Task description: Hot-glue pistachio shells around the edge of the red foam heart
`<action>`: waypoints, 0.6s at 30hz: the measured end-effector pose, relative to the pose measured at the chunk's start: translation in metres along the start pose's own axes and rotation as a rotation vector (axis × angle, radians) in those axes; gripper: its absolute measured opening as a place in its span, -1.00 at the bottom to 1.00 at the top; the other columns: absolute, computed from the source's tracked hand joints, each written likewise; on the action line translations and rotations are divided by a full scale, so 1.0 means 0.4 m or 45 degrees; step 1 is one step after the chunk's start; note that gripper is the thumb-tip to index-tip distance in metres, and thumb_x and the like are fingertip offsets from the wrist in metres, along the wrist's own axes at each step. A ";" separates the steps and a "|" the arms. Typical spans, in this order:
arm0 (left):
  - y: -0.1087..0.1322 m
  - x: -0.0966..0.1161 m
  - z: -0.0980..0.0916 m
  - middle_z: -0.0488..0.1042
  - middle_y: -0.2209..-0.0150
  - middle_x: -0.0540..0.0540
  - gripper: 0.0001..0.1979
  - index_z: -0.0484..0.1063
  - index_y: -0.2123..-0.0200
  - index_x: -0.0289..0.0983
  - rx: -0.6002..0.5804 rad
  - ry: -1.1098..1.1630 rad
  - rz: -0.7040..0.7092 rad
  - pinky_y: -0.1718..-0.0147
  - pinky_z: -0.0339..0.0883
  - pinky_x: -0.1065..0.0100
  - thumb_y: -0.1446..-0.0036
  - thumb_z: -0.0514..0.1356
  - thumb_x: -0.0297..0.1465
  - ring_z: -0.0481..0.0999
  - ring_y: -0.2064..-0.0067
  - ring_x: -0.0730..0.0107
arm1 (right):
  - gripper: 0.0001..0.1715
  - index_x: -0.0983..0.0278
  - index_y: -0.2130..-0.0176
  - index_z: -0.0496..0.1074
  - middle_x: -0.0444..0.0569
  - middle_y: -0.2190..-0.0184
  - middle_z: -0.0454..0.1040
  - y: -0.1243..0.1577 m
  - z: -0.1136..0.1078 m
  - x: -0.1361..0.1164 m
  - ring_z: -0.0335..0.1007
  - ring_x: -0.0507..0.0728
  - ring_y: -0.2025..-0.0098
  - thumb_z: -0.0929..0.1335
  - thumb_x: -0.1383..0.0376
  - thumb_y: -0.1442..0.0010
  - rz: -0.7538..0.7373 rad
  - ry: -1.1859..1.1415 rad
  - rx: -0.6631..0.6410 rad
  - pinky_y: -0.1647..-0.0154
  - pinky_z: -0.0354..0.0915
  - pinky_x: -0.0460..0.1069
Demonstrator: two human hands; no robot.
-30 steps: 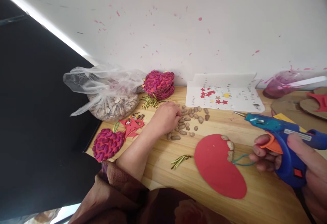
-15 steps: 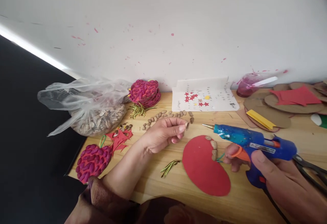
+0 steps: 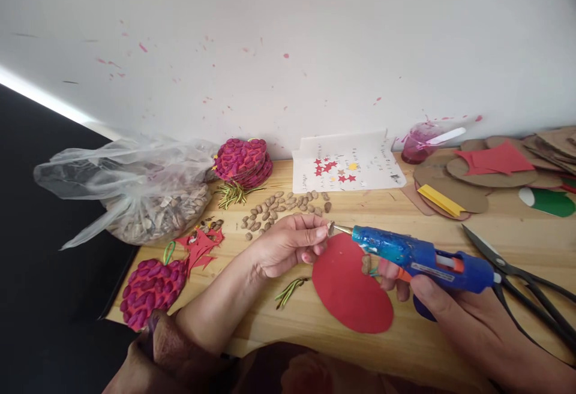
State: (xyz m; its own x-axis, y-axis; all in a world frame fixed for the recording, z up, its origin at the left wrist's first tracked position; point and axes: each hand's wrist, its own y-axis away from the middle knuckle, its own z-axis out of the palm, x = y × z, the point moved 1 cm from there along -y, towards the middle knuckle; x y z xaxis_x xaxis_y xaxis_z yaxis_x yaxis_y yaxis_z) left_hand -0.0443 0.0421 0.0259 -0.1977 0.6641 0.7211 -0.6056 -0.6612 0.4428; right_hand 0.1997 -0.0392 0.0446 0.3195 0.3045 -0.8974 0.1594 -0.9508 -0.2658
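The left hand (image 3: 288, 249) pinches one small pale nutshell (image 3: 330, 228) between thumb and forefinger, the other fingers curled under. It holds the nutshell just above the upper edge of the red paper disc (image 3: 351, 292). The brass nozzle (image 3: 342, 229) of the blue glue gun (image 3: 418, 256) touches that nutshell. The right hand (image 3: 459, 316) is wrapped round the gun's grip with a finger on the orange trigger. Whether glue is flowing is too small to tell.

This looks like the moment of dabbing glue on the nutshell. It would go best with a short, light squeeze, so that only a small bead lands on the side that will face the paper. The fingertips (image 3: 320, 233) sit very close to the hot tip, so the pinch is safer kept at the far end of the nutshell. Pulling the nozzle away with a slight twist should cut down on glue strings.

Two glued shells (image 3: 366, 264) already sit on the disc's right rim, partly hidden behind the gun. The open rim beside them seems the natural place to press the piece while the glue is soft.

Further out on the counter (image 3: 396, 214) lie loose nutshells (image 3: 283, 204), a plastic bag of shells (image 3: 139, 202) and black scissors (image 3: 517, 274).
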 end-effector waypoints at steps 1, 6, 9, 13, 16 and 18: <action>0.001 0.001 0.000 0.34 0.51 -0.01 -0.69 0.45 0.38 -0.36 -0.004 0.004 0.002 0.60 -0.02 0.58 0.06 0.48 -0.33 0.25 0.51 0.62 | -0.76 0.02 0.22 0.53 -0.19 0.33 0.66 -0.006 -0.003 -0.009 0.65 0.18 0.34 0.32 0.35 -0.26 0.045 0.017 -0.058 0.35 0.59 -0.03; 0.002 0.004 -0.001 0.34 0.48 -0.01 -0.67 0.45 0.37 -0.35 0.011 -0.007 0.011 0.59 -0.03 0.57 0.08 0.49 -0.31 0.26 0.48 0.60 | -0.75 0.05 0.29 0.49 -0.17 0.38 0.63 -0.021 -0.007 -0.033 0.64 0.18 0.35 0.27 0.35 -0.27 0.119 0.079 -0.103 0.33 0.59 -0.02; 0.002 0.004 -0.002 0.34 0.51 0.01 -0.66 0.46 0.35 -0.35 0.025 -0.102 0.035 0.58 -0.02 0.55 0.06 0.47 -0.26 0.24 0.51 0.61 | -0.76 0.03 0.29 0.49 -0.22 0.39 0.63 -0.019 0.005 -0.022 0.62 0.16 0.40 0.29 0.35 -0.26 0.075 0.045 -0.030 0.38 0.57 -0.05; 0.002 0.011 -0.010 0.39 0.46 0.01 -0.71 0.48 0.28 -0.31 0.148 -0.522 0.274 0.49 0.14 0.48 -0.05 0.39 -0.23 0.29 0.47 0.55 | -0.81 0.00 0.31 0.51 -0.26 0.40 0.64 -0.021 0.015 -0.008 0.61 0.13 0.44 0.33 0.29 -0.25 0.014 0.008 0.058 0.44 0.56 -0.08; 0.000 0.017 -0.022 0.46 0.33 -0.05 -0.93 0.51 0.27 -0.29 0.369 -1.228 0.658 0.28 0.28 0.37 -0.19 0.26 -0.40 0.40 0.32 0.44 | -0.77 0.02 0.38 0.53 -0.20 0.44 0.65 -0.031 0.012 -0.016 0.61 0.17 0.46 0.32 0.15 -0.28 0.040 0.042 0.057 0.47 0.57 -0.04; -0.005 0.014 -0.032 0.47 0.27 -0.08 -0.90 0.51 0.28 -0.28 0.443 -1.655 0.847 0.16 0.30 0.32 -0.23 0.18 -0.50 0.43 0.22 0.37 | -0.64 0.02 0.45 0.53 -0.17 0.51 0.63 -0.038 0.008 -0.025 0.60 0.20 0.50 0.30 0.00 -0.28 0.090 0.178 0.096 0.53 0.56 -0.01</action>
State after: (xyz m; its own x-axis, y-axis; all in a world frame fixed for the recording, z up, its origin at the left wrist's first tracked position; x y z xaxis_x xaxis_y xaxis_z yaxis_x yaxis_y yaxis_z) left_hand -0.0540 0.0516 0.0225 0.5613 -0.4239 0.7108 -0.4370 -0.8812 -0.1804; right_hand 0.1911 -0.0282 0.0563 0.4552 0.2367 -0.8584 0.0631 -0.9702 -0.2341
